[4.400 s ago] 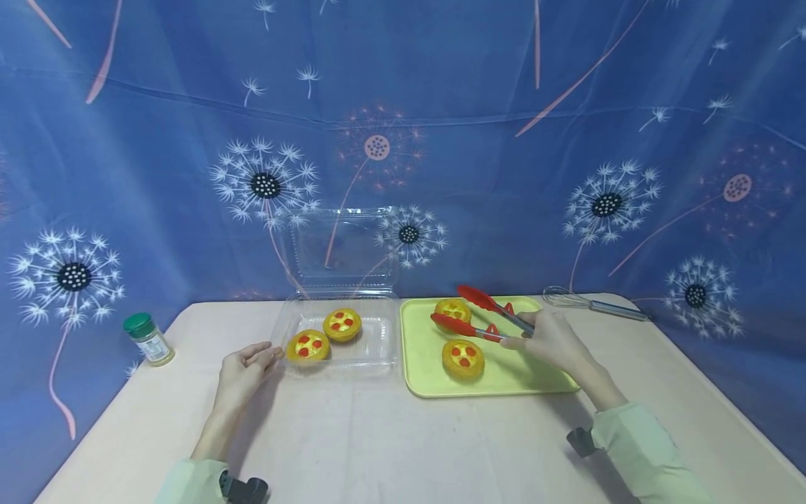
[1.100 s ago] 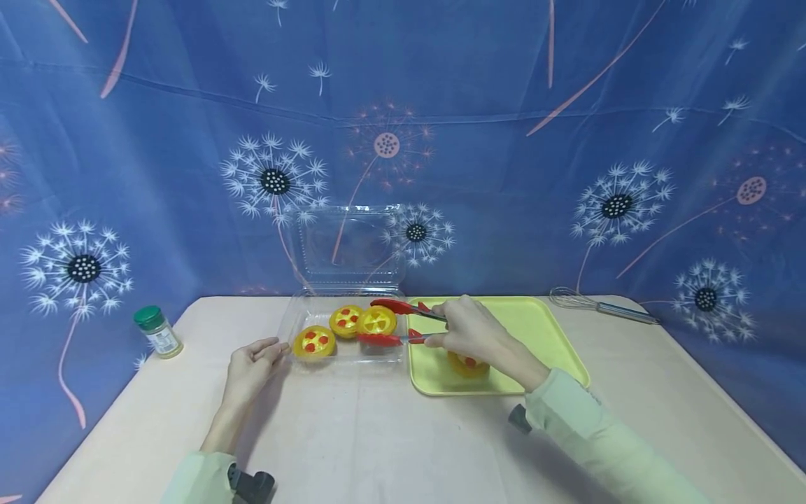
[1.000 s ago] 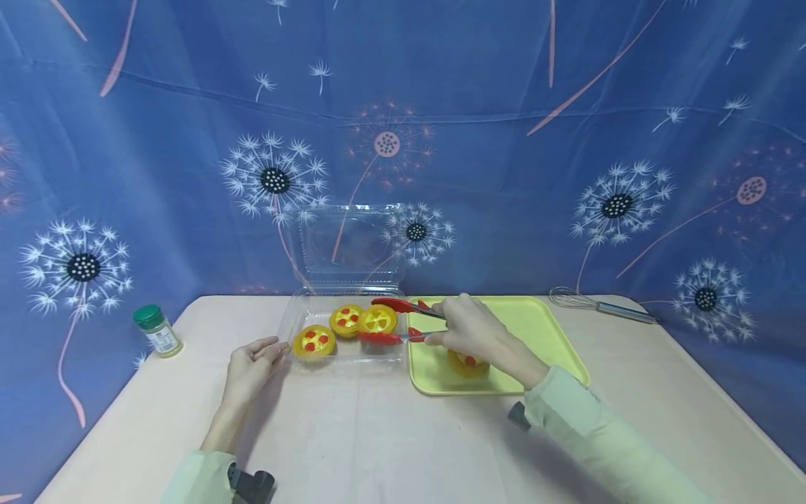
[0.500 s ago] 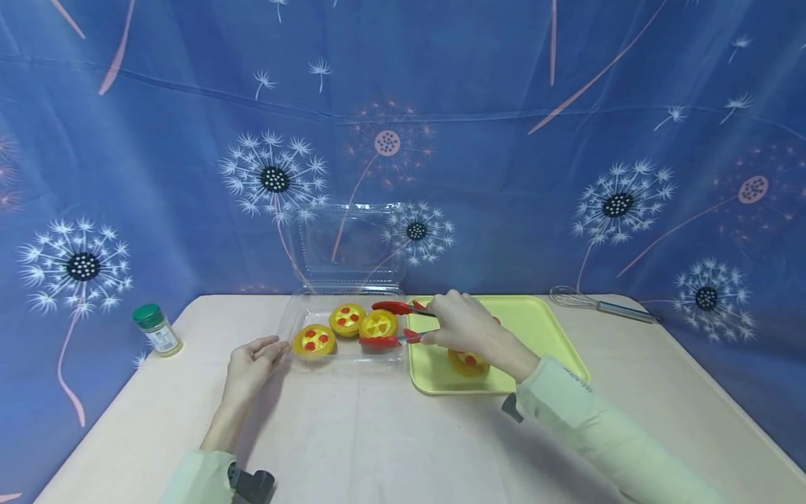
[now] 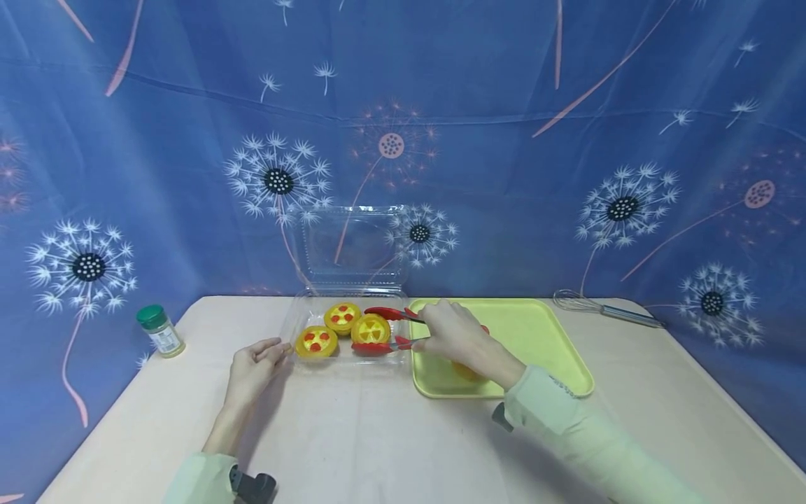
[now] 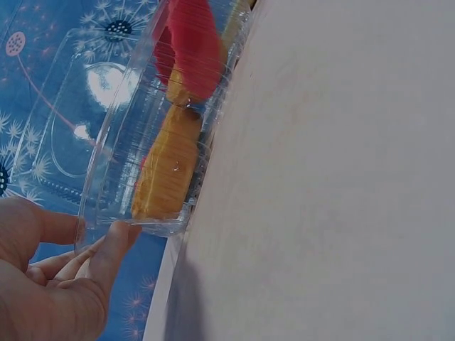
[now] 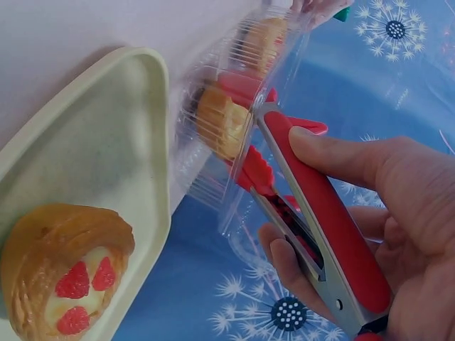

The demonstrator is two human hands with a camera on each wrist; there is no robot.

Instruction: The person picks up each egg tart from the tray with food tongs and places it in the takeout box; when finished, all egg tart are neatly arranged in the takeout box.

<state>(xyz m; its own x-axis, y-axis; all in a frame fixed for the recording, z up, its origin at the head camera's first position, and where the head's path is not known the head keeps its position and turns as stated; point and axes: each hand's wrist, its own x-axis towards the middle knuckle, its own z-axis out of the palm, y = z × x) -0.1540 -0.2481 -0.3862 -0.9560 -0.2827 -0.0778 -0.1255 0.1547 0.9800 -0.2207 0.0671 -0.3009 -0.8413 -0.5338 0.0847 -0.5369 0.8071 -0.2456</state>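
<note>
"Head view: the hands?"

"Apart. The left hand (image 5: 254,371) is at the left edge of the clear container (image 5: 346,289); the right hand (image 5: 458,334), right of it, grips red tongs (image 5: 385,313), their jaws astride a yellow tart (image 5: 370,330) inside it, beside two red-dotted tarts (image 5: 316,341)."

"Left wrist?"

"Thumb and fingers pinch the container's rim."

"Right wrist?"

"A fourth tart (image 7: 67,273) lies on the yellow tray (image 7: 106,128) right of the container."
</note>
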